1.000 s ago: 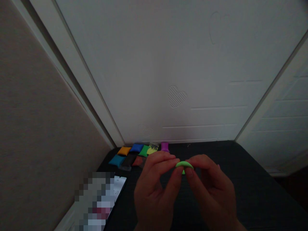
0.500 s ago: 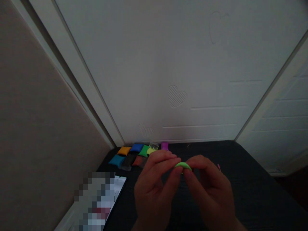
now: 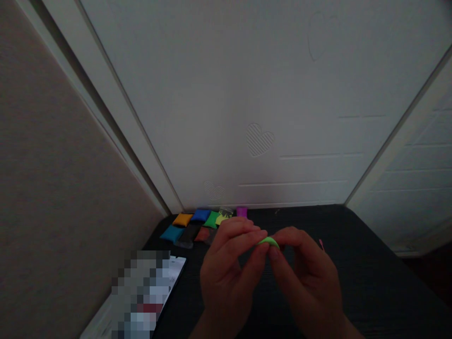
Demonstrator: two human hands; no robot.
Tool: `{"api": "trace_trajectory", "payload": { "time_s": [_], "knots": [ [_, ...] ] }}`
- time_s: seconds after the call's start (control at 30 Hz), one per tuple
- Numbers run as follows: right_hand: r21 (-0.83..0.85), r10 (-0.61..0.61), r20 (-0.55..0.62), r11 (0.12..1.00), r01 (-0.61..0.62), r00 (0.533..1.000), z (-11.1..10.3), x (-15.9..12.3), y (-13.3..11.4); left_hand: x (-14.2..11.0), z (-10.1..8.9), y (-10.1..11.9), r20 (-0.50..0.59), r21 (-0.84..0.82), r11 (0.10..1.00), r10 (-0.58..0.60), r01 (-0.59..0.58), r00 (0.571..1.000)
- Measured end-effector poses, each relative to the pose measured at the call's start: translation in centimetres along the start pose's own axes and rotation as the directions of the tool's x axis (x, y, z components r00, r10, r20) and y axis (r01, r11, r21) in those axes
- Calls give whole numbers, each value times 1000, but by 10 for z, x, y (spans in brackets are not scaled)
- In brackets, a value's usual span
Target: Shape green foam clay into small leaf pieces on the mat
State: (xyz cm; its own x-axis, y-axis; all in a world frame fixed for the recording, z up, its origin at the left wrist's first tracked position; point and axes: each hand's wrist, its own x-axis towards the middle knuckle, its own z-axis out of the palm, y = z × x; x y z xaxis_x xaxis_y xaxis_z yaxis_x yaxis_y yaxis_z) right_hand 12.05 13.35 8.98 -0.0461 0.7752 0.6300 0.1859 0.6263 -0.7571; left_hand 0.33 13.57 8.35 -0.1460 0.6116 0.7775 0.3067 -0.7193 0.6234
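Note:
A small piece of light green modelling clay point(image 3: 270, 241) is pinched between both hands above the dark table. My left hand point(image 3: 231, 268) grips its left end between thumb and fingertips. On the other end, my right hand point(image 3: 307, 273) presses with thumb and index finger. The clay looks thin and slightly arched, and its ends are hidden by the fingertips. Behind my left hand lie several coloured clay packets, among them a blue packet point(image 3: 201, 215), an orange packet point(image 3: 182, 219) and a purple packet point(image 3: 242, 212).
A phone or tablet point(image 3: 176, 268), partly blurred out, lies at the left front of the black table point(image 3: 367, 282). A small pink object point(image 3: 321, 244) shows beyond my right hand. A white panel with embossed hearts point(image 3: 259, 140) rises behind the table.
Both hands keep their pinch on the green clay, with the fingers shifting slightly. Less of the clay shows between the fingertips now.

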Motion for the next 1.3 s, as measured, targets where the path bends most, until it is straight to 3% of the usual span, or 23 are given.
{"api": "trace_trajectory", "payload": {
  "time_s": [0.1,0.23,0.33,0.5,0.77,0.97,1.3],
  "knots": [
    [12,-18,-8,1000,18,1000,1,0,1,1,2,-2,-42,-56,998,-18,16,999],
    [40,41,34,998,-42,999,0,0,1,3,2,-5,35,-239,954,-179,183,983],
    [42,87,44,995,-89,995,-1,1,1,4,0,-5,83,-308,921,-223,238,971],
    [19,84,27,996,-84,996,-1,1,1,3,-1,-2,94,-132,971,-185,197,978],
    [-57,26,-10,998,-27,1000,1,3,3,0,3,1,2,119,991,-61,61,998],
    [83,120,-9,989,-119,993,1,1,9,0,3,0,33,60,992,-113,111,993],
    [50,65,-37,997,-63,997,0,0,10,-2,6,-1,0,-2,990,-138,138,990]
  ]
}}
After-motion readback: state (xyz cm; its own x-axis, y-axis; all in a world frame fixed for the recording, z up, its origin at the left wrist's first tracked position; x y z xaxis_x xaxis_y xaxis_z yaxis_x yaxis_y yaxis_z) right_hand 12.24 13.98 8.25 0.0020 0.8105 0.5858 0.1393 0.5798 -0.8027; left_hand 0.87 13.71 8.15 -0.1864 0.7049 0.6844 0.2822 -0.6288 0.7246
